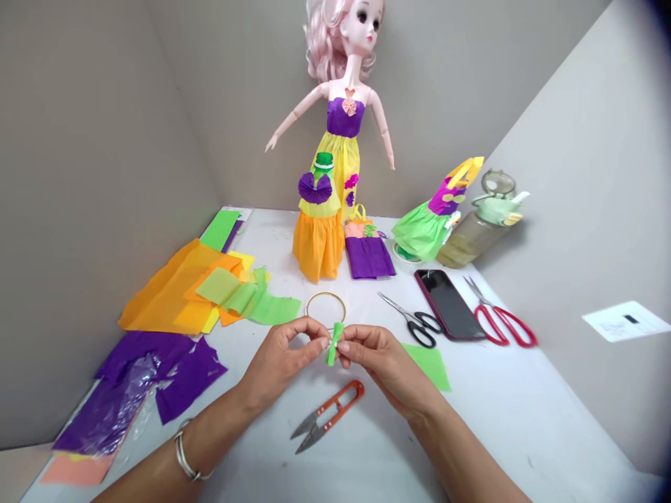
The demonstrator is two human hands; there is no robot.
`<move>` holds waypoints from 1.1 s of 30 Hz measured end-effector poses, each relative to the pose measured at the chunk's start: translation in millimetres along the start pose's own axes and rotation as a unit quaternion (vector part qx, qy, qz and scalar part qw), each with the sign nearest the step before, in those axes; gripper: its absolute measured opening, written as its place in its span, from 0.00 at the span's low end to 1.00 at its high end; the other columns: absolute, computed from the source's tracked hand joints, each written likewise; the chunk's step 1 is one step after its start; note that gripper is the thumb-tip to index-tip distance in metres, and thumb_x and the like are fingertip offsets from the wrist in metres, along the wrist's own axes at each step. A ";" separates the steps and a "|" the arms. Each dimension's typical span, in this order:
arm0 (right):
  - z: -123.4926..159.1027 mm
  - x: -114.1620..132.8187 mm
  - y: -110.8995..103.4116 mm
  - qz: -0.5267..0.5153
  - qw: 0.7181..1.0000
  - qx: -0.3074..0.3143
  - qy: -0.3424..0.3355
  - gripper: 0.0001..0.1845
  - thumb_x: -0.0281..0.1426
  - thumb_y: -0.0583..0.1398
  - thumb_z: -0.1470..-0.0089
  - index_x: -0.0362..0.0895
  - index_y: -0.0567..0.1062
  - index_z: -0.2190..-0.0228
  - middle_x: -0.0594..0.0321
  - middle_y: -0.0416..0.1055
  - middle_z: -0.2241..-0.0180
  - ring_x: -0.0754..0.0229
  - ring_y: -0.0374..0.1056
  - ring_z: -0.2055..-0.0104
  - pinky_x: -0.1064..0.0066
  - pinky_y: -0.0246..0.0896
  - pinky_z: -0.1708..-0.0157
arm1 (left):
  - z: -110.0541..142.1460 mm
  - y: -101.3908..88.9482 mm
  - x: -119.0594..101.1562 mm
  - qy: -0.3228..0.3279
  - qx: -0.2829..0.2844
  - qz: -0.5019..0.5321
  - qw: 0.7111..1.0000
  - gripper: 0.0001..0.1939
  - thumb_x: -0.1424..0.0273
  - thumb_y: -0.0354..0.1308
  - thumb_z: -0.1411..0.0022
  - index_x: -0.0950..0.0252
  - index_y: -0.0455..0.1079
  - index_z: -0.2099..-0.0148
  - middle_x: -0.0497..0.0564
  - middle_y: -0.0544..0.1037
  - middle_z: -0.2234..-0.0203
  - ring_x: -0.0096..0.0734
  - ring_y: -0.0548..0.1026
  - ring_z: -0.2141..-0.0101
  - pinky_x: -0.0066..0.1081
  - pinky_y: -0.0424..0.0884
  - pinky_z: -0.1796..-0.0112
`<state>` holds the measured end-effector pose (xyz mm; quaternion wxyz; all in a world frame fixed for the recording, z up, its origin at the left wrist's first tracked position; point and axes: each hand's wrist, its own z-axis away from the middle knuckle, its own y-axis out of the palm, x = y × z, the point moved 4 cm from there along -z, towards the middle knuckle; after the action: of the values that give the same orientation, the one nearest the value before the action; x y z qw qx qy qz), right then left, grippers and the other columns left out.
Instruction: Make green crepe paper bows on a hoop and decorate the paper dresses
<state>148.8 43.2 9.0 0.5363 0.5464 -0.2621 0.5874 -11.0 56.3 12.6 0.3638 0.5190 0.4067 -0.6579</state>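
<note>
A small strip of bright green fabric, pinched narrow at its middle like a bow (335, 342), is held upright between my two hands. My left hand (286, 360) is closed, thumb and forefinger pinching the bow's left side. From the other side, my right hand (380, 360) pinches it with closed fingertips. Whether thread or wire is at the pinched middle is too small to tell. Just beyond my fingers lies a thin gold ring (326, 293). Orange thread snips (329, 417) rest on the white table (251, 447) below my hands.
Black-handled scissors (412, 319), a phone (449, 305) and red-handled scissors (500, 314) lie at right, near a green fabric square (428, 367). Orange (168, 290) and purple fabric (191, 377) covers the left. A doll (343, 119), a dressed bottle (318, 237) and a drinking bottle (474, 234) stand behind.
</note>
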 end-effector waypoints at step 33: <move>5.3 9.5 1.6 0.222 0.967 -0.086 -0.090 0.09 0.36 0.62 0.46 0.42 0.72 0.70 0.66 0.68 0.72 0.63 0.62 0.69 0.72 0.56 0.66 | 9.2 7.8 -15.2 0.260 -0.161 -0.297 0.905 0.05 0.75 0.55 0.39 0.61 0.67 0.67 0.43 0.75 0.72 0.27 0.72 0.66 0.46 0.48 0.39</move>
<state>150.9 41.2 19.6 0.4121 0.4770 -0.4733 0.6154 -4.6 45.6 27.4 0.1118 0.4615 0.7221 -0.5030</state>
